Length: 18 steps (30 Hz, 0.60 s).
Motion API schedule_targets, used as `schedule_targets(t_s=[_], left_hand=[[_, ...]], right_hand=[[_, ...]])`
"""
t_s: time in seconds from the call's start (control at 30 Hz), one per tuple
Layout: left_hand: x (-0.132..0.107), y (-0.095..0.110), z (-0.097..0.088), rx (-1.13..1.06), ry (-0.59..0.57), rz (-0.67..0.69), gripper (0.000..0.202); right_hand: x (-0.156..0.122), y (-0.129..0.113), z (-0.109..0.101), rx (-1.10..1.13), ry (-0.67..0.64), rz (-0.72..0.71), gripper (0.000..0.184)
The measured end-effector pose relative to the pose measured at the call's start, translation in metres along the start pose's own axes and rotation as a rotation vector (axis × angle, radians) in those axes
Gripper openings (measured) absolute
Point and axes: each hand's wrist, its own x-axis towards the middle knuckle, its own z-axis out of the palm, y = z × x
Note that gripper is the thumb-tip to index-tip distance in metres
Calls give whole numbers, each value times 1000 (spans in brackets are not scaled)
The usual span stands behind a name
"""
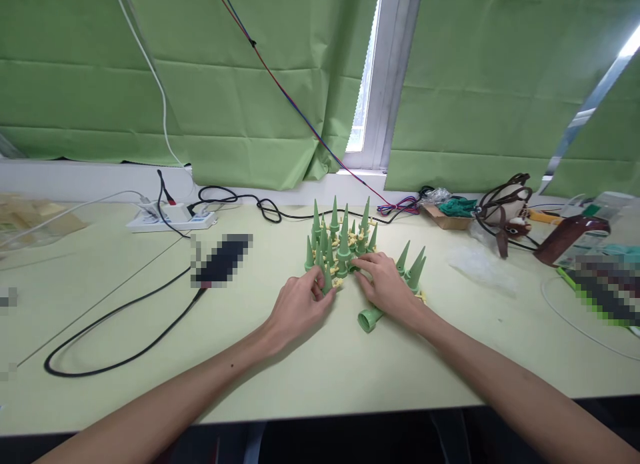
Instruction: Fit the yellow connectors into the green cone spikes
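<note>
A cluster of green cone-shaped plastic spikes (344,241) stands points-up on the table, with small yellow pieces (361,239) among them. My left hand (299,303) is at the cluster's front left, its thumb and fingers closed around a green spike (327,279). From the right, my right hand (387,283) reaches in with bent fingers; its fingertips grip a green spike part, mostly hidden beneath them. Near my right wrist, more upright spikes (415,272) stand. A hollow green piece (368,319) lies on its side below that hand, its open end facing me.
A dark phone-like device (223,261), partly blurred, lies left on a black cable. Behind it sits a white power strip (173,219). At right are a small cardboard box (447,217), clear plastic bag (483,267), dark red bottle (570,241) and green-edged device (607,291).
</note>
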Motion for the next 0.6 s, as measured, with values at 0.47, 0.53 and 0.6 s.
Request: schedule_targets(t_s=[0.47,0.53,0.6], left_hand=[[-2,4,0,-76,-54,48,26],[-2,5,0,-83,-61,44,25],[-3,5,0,-99,-72,47,24]], right_hand=[[-2,-3,-2,-29,-28,28,31],[-2,-4,-4,-30,-4,35,30],[-1,-4,-6,-24,35,36,29]])
